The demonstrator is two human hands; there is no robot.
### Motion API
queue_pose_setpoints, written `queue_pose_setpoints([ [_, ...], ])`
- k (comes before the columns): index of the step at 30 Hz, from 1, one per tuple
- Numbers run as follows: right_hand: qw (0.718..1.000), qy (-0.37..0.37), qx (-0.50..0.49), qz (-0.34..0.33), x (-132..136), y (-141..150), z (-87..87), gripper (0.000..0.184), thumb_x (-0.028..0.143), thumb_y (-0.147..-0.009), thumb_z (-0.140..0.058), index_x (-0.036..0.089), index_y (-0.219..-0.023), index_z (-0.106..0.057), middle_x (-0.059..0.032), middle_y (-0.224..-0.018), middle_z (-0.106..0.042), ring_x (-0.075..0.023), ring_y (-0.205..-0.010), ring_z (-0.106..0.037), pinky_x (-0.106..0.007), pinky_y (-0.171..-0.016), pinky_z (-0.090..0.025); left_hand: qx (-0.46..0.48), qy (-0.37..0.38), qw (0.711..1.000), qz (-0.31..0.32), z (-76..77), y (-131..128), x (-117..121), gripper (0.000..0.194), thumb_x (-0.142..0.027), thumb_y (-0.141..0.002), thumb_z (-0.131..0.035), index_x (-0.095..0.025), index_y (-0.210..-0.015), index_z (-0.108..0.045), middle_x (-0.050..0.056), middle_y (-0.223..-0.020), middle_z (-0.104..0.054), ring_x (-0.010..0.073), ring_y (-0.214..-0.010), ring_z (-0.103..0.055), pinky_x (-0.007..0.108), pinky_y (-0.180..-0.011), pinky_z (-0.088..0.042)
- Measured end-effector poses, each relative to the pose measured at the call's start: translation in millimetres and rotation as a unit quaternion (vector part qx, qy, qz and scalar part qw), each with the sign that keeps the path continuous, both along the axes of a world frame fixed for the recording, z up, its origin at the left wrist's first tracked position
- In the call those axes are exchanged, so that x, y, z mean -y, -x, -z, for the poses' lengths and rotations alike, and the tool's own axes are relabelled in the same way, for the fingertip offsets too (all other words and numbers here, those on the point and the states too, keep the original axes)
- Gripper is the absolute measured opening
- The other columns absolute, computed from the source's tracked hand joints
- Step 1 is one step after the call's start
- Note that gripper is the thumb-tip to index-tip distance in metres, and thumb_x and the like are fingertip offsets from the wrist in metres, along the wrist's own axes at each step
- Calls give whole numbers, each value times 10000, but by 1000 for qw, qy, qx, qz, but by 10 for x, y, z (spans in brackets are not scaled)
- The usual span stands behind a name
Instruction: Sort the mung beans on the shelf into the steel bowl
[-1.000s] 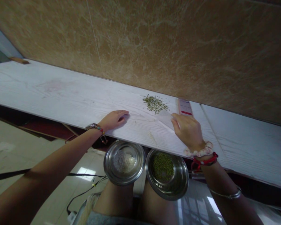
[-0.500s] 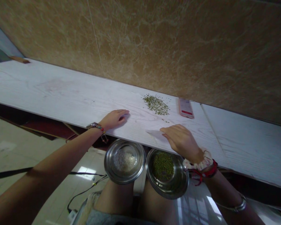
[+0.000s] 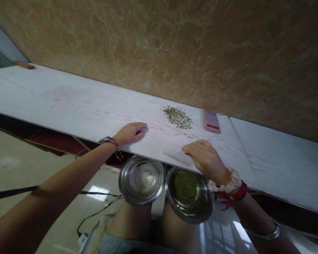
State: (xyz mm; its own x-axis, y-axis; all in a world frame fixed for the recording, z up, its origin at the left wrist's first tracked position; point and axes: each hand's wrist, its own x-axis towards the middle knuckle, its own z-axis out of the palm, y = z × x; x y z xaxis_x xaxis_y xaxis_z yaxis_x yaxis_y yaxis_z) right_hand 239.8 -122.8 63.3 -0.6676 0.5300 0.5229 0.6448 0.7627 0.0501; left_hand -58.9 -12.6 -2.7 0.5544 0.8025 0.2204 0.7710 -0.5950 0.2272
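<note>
Sheet (image 3: 173, 153), thin and see-through, is low over the table (image 3: 95, 106) on the near side of the bean pile (image 3: 178, 117); can't tell if its edge touches down. Right hand (image 3: 205, 160) pinches it between thumb and fingers, nearside of the pile and a bit right. A few stray beans (image 3: 188, 136) lie just off the pile's near edge. Left hand (image 3: 130, 133) rests on the table left of the pile, fingers out, gripping nothing visible. Phone (image 3: 211, 121) is just right of the pile, not touching it. Nearer than the pile, past the table edge: right bowl (image 3: 205, 197) with green beans (image 3: 184, 185), left bowl (image 3: 122, 178) with whitish grains (image 3: 141, 180), rims close together, both apparently on the thighs (image 3: 134, 220). Wall (image 3: 148, 42) stands right behind the pile.

Risks, my read: sheet looks floppy, so a light pinch could let it bend and beans slip under. A quick stroke nearside of the pile could fling beans past the bowls or into the whitish grains. Shifting thighs could tip a bowl.
</note>
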Motion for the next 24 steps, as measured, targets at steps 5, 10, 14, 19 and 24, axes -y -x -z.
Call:
queue_pose_setpoints([
  [5, 994, 18, -7, 105, 59, -136, -84, 244, 184, -878, -426, 174, -937, -663, -73, -857, -718, -178, -789, -644, -329, -758, -454, 4, -2, 1000, 3, 1, 3, 0, 412, -239, -840, -395, -148, -1220, -524, 83, -1241, -580, 204, -1128, -544, 344, -967, -430],
  [10, 937, 116, 5, 329, 9, -316, -286, 230, 270, -792, -492, 180, -909, -668, -62, -779, -711, -207, -692, -646, -302, -622, -452, 4, 9, 1000, -4, -10, -8, 17, 416, -238, -840, -388, -114, -1211, -529, 112, -1241, -575, 216, -1129, -544, 338, -967, -428],
  [14, 902, 202, -8, 381, -28, -398, -400, 152, 267, -724, -535, 198, -785, -655, -20, -641, -666, -187, -611, -622, -275, -562, -421, 3, -5, 1000, -16, -19, -12, 32, 412, -237, -830, -389, -115, -1196, -533, 112, -1241, -575, 218, -1127, -545, 343, -968, -429],
  [19, 911, 191, -31, 365, -25, -396, -365, 310, 250, -698, -525, 166, -974, -638, 5, -627, -638, -158, -520, -573, -270, -526, -399, 3, -14, 1000, -19, -13, -1, 23, 405, -227, -821, -387, -112, -1178, -538, 119, -1231, -580, 223, -1124, -549, 353, -972, -428],
  [24, 910, 133, 43, 390, -11, -395, -310, 393, 261, -728, -526, 158, -1097, -613, -7, -611, -633, -177, -527, -571, -284, -525, -391, 6, -12, 1000, -17, 1, 5, 9, 404, -236, -825, -383, -122, -1180, -539, 109, -1236, -580, 219, -1126, -546, 361, -970, -432],
])
